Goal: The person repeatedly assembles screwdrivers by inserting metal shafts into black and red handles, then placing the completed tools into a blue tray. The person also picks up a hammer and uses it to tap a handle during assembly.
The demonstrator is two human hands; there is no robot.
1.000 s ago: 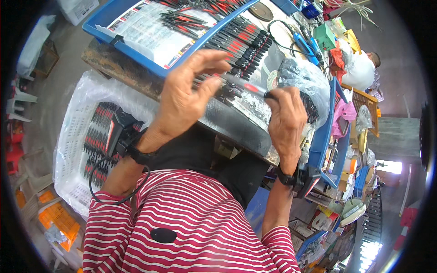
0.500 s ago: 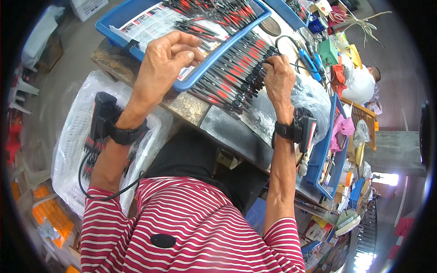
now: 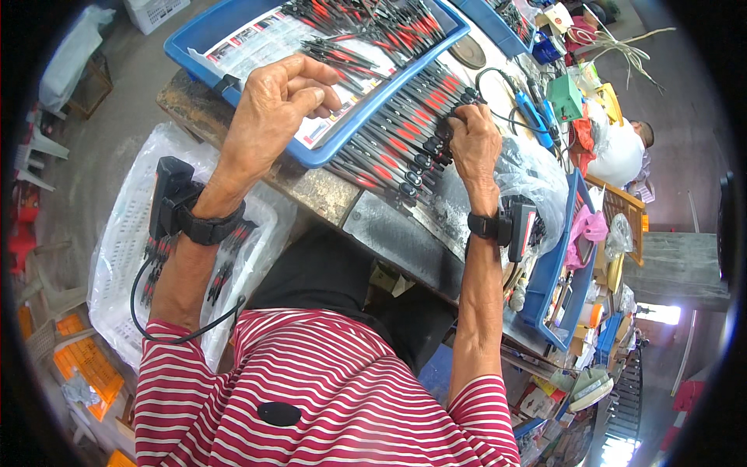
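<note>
A row of slim black-and-red pen-like pieces (image 3: 393,140) lies side by side on the workbench, their thick black ends toward the right. My right hand (image 3: 473,148) is closed at the upper part of that row, its fingertips pinching the black end of one piece. Over the near rim of a blue tray (image 3: 350,128) hovers my left hand (image 3: 280,109), fingers loosely bent and apart, with nothing visible in them. More of the black-and-red pieces (image 3: 366,27) lie heaped in the tray, on printed paper (image 3: 249,39).
A lined white basket (image 3: 117,257) with similar pieces stands left of the bench. Right of the row are clear plastic bags (image 3: 533,175), a blue-handled corded tool (image 3: 529,109), a green box (image 3: 564,97) and another blue tray (image 3: 537,300). A person (image 3: 642,136) is at the far right.
The view has shifted slightly. My right hand has stayed by the row's black ends, moving only a little; my left hand keeps nearly the same pose over the tray rim.
</note>
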